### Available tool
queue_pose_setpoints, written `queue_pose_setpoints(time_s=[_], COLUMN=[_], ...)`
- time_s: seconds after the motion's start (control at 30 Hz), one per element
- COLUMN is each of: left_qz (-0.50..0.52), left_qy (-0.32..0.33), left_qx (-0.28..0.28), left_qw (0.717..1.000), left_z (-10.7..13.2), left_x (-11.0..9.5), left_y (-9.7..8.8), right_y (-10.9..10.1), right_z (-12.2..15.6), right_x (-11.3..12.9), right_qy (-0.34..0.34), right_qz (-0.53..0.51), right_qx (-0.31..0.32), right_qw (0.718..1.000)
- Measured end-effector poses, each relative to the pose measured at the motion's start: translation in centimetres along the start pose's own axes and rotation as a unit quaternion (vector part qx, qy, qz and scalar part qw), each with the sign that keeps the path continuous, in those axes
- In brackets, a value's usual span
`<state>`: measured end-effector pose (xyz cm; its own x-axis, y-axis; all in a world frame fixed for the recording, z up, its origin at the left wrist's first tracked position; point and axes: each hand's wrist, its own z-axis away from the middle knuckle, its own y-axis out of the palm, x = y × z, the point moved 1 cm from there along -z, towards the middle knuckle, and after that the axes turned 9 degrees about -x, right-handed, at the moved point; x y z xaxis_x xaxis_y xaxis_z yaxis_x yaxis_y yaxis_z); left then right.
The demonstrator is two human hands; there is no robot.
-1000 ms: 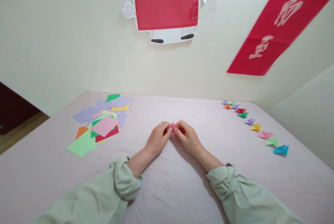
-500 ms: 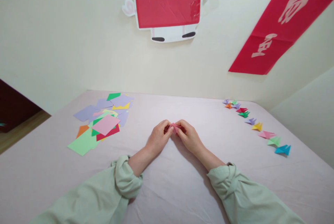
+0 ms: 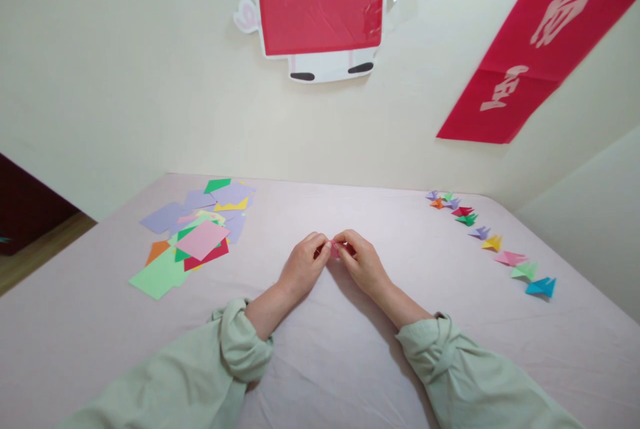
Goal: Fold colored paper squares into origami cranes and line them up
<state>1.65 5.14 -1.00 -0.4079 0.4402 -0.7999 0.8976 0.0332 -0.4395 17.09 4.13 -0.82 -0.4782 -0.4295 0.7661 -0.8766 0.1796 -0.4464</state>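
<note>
Between my two hands, at the middle of the cloth-covered table [image 3: 320, 349], is a small piece of folded pink paper [image 3: 335, 250]. My left hand [image 3: 304, 261] pinches its left side between thumb and fingers. On the other side my right hand [image 3: 361, 257] has its thumb and fingertips closed on the same paper. Most of the paper is covered by the fingers, so its exact shape cannot be made out.
At the left lies a loose pile of coloured paper sheets, a pink sheet [image 3: 203, 240] on top. Several folded paper figures run in a line along the right, a blue figure [image 3: 541, 287] nearest. A wall [image 3: 320, 129] with red decorations rises behind the table.
My fingers have shifted slightly on the pink paper, and less of it shows above the fingertips. Both hands stay in nearly the same place.
</note>
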Motion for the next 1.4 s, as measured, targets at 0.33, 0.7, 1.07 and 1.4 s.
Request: queue_pose_setpoints(time_s=[0.33,0.7,1.07,1.4], left_qz=[0.081,0.097,0.087,0.106], left_qy=[-0.049,-0.038,-0.033,-0.031], left_qx=[-0.012,-0.007,0.001,0.010], left_qw=[0.995,0.994,0.996,0.994], left_z=[0.01,0.03,-0.13,-0.10], left_x=[-0.49,-0.42,-0.12,-0.47], left_y=[-0.05,-0.08,-0.09,-0.18], right_y=[-0.08,0.00,-0.17,-0.16], right_z=[0.08,0.09,0.07,0.07], right_x=[-0.07,0.30,0.53,0.67], right_qy=[-0.013,-0.006,0.006,0.010], right_qz=[0.012,0.001,-0.003,0.000], right_qx=[0.004,0.005,0.014,-0.004], right_qw=[1.000,1.000,1.000,1.000])
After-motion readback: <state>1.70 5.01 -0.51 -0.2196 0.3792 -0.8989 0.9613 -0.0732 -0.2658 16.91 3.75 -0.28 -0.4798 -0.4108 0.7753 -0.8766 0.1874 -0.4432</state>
